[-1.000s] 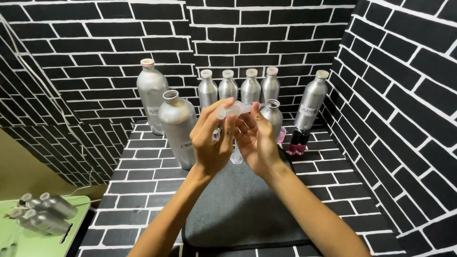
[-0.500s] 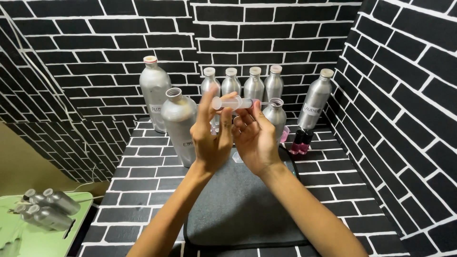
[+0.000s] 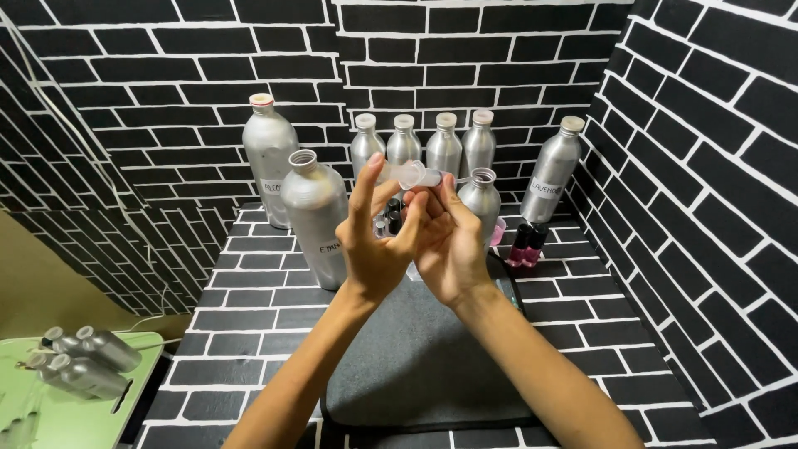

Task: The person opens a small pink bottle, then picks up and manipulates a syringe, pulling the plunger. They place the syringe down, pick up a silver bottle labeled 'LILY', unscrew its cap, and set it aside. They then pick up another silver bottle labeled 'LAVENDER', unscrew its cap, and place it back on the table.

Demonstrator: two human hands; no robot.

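Head view: both hands, left hand (image 3: 374,241) and right hand (image 3: 453,245), grip a small clear vial (image 3: 413,175) above open-necked silver bottles (image 3: 314,218).

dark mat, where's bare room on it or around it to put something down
The dark mat is bare below the left hand and right hand, which hold a small clear syringe. The brick-pattern surface is free left of the mat, and right of it below the pink bottles. It is crowded at the back: silver bottles and the open bottle.

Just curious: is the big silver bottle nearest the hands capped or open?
Open. The big bottle left of the left hand shows a bare threaded neck with a dark mouth and no cap.
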